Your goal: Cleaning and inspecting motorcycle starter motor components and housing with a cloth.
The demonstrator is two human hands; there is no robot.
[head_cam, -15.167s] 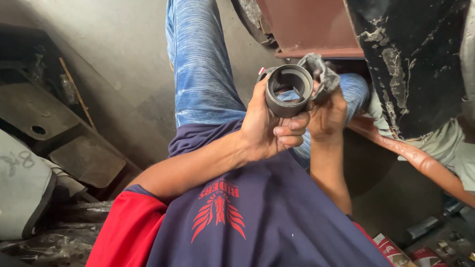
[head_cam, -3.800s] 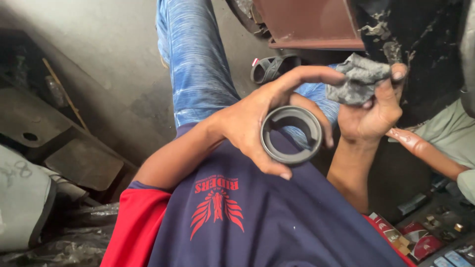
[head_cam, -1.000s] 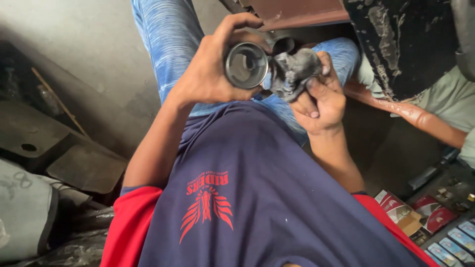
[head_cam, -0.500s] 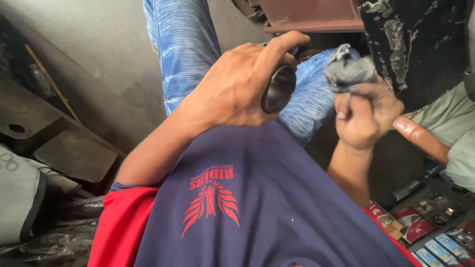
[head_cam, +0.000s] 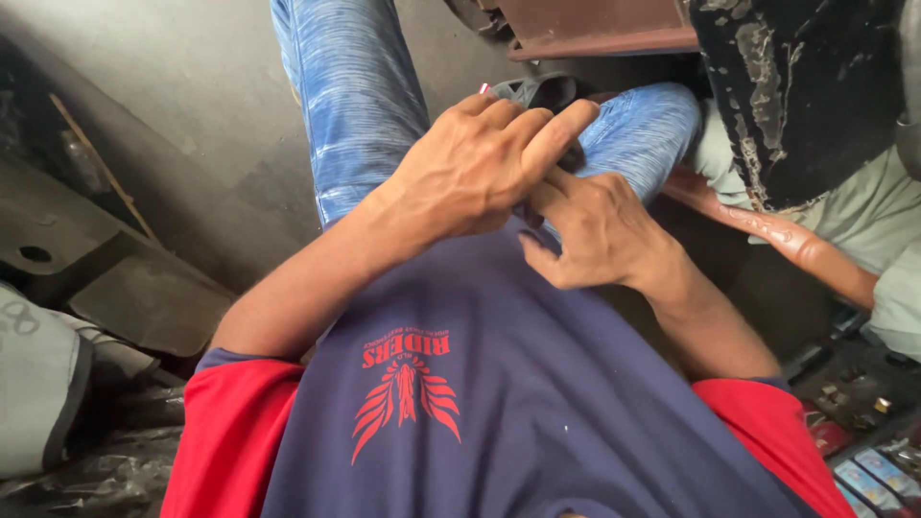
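Hands have closed together over the lap since half a second ago: the left hand point(head_cam: 475, 163) then held a dark ring out in plain view and the right hand point(head_cam: 600, 230) held a grey rag off to the side, apart from it. Now the left hand lies curled over the top, fingers folded down and touching the right hand's knuckles, and both ring and rag are hidden from the head camera; only a dark sliver shows between the fingers. Left grip is closed, judged to be on the ring, though the ring itself cannot be seen. Right grip is part closed, fingers bent toward the left palm; what it holds cannot be told. Judgement: wiping of the ring goes on inside the cupped hands. Both hands sit above the blue-jeaned knee point(head_cam: 643, 129), below a rust-brown metal edge point(head_cam: 595, 38).
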